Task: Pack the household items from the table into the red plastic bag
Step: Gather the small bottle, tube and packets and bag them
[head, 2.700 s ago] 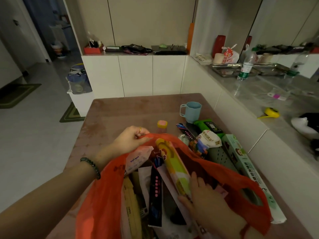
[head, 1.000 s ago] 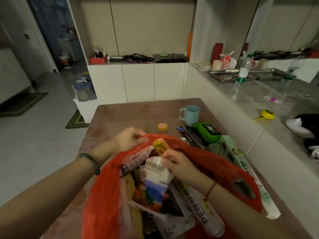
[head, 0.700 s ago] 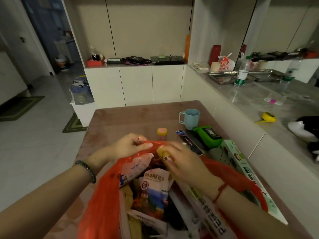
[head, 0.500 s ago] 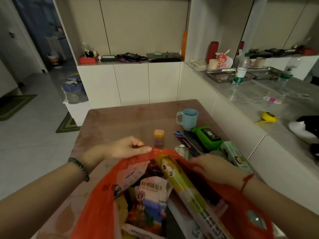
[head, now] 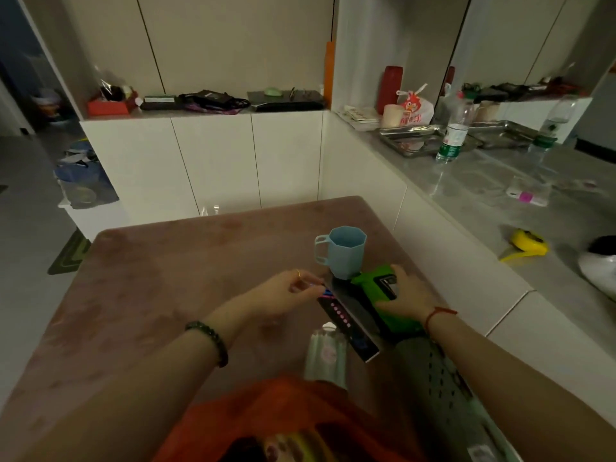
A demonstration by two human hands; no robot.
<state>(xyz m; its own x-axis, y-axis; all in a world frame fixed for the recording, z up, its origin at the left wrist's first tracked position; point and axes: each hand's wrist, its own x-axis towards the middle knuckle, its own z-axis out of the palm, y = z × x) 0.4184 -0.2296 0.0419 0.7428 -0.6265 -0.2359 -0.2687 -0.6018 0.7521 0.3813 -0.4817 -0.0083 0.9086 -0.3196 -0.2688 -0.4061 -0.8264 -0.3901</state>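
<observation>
The right hand [head: 408, 293] has its grip clamped over the green device [head: 368, 281] just beside the blue cup [head: 345, 251], the left hand [head: 286, 291] curls at the far end of the black box [head: 346, 323], its grip impossible to judge, and the red bag [head: 266, 411] lies at the near edge of the surface [head: 150, 278].

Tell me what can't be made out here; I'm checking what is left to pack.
Head view, the only one:
1. Red bag: cut off by the bottom edge; its contents barely show.
2. Left hand: fingertips blurred at the dark box's end; whether they pinch it is unclear.
3. Green case: the right hand gripping it covers much; labels unreadable.
4. Grey perforated thing: partly hidden under the right forearm and the frame's edge.
</observation>
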